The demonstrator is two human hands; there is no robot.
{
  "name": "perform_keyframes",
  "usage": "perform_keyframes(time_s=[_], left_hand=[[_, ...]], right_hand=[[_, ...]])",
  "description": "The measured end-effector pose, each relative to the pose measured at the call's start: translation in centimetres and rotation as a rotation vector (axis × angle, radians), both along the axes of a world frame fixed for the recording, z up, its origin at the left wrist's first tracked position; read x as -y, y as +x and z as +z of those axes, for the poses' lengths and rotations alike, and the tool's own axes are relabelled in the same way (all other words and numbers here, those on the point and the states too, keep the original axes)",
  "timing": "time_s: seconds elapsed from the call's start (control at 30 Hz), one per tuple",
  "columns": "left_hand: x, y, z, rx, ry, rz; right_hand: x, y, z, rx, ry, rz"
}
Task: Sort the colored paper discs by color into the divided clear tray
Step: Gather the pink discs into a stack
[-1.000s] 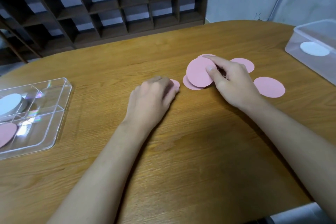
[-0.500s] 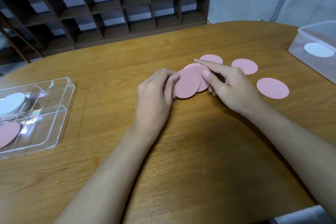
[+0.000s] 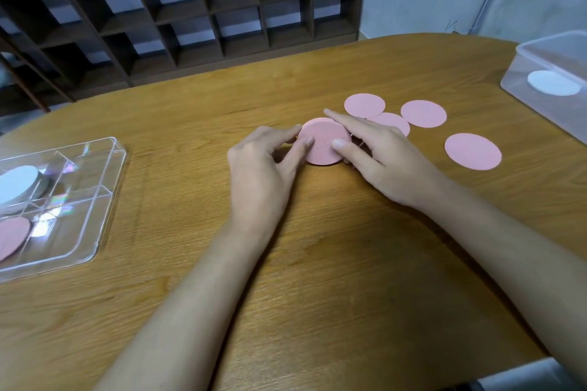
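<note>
Desk (image 3: 317,279): wooden, with a rounded far edge; all items noted below are carried on it
Pink stack (image 3: 322,152): several pink paper discs gathered one on another, found near the middle of the desk, between the two hands; its near edge is at the desk surface, and whether the far edge is lifted cannot be told
Left hand (image 3: 263,165): closed on the left side of the pink stack, the thumb laid on the top face and the forefinger curled round the far left rim
Right hand (image 3: 384,159): closed on the right side of the pink stack, the thumb pressed on the top face and the forefinger stretched along the far rim; the remaining fingers are hidden behind the stack
Loose pink discs: three lie flat and fully visible toward the far right of the desk (image 3: 364,105) (image 3: 423,113) (image 3: 472,151); a fourth (image 3: 395,124) is partly covered by the right hand
Divided clear tray (image 3: 111,187): set at the left edge of the desk, well apart from the hands
White discs (image 3: 17,182): piled in a far compartment of the tray
Pink disc in tray (image 3: 12,236): seen in a near compartment, cut off by the edge of the picture
Clear box (image 3: 540,57): at the right edge of the desk, with one white disc (image 3: 552,83) lying inside
Shelf unit (image 3: 206,9): dark wooden pigeonholes standing beyond the far edge of the desk
</note>
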State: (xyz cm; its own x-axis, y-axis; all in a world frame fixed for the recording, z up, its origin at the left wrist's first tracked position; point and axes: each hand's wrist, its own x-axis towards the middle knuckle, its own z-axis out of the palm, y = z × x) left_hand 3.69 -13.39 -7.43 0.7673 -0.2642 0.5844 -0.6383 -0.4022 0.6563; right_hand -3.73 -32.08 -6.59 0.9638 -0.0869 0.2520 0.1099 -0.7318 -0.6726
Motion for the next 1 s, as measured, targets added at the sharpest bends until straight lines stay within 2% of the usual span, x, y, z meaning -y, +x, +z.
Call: perform_keyframes(time_s=[0.17,0.33,0.47,0.8,0.93,1.0], left_hand=[[0.3,-0.5,0.2,-0.023,0.019,-0.001],[0.9,-1.0,-0.1,0.091,0.116,-0.043],[0.7,-0.5,-0.5,0.026,0.164,-0.113],[0.7,0.3,-1.4,-0.035,0.651,-0.300],[0.8,0.2,-1.3,-0.017,0.759,-0.304],[0.9,0.2,-1.2,0.005,0.750,-0.280]], right_hand=[[0.3,0.4,-0.4,0.035,-0.081,-0.019],[0.6,0.4,-0.3,0.032,-0.094,-0.048],[1.2,0.1,0.2,0.064,-0.047,-0.046],[4.5,0.8,0.3,0.129,0.090,-0.358],[5.0,1.0,0.1,0.114,0.127,-0.430],[5.0,1.0,0.1,0.101,0.136,-0.432]])
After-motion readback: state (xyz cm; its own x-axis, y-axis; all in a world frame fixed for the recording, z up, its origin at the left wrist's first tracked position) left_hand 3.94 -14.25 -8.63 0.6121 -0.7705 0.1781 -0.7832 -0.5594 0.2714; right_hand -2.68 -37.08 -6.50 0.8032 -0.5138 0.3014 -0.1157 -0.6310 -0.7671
